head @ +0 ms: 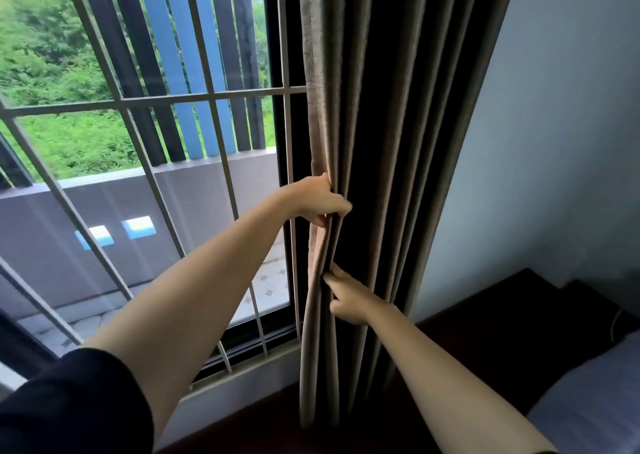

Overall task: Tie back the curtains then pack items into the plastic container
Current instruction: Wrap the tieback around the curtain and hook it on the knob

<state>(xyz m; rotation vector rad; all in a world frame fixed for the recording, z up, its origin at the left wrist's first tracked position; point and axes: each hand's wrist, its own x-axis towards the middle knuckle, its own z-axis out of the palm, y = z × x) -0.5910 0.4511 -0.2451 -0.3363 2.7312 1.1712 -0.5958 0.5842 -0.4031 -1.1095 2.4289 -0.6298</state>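
Window: bars and glass [207, 97] fill the left, greenery and a balcony outside, all uncovered on this side.
Left hand: the left hand [320, 200] is up at the curtain's leading edge, fingers curled shut around the pale hem fold, thumb pressing in from the front.
Curtain: the curtain [398, 124] hangs gathered in deep vertical pleats just right of the window frame, grey-brown cloth, thick, lighter along the lit edge and nearly black in the folds.
Right hand: the right hand [349, 301] sits lower on the same edge, fingers pinching a fold, not fully closed; how much cloth it holds, I cannot tell.
Wall and bed: pale wall on the right, a dark headboard [502, 311] and a bed corner below.
Progress: early going, I'd say. The curtain is bunched but no tie-back is in view, nothing is fastened, and no plastic container is in sight, so packing is all still ahead.
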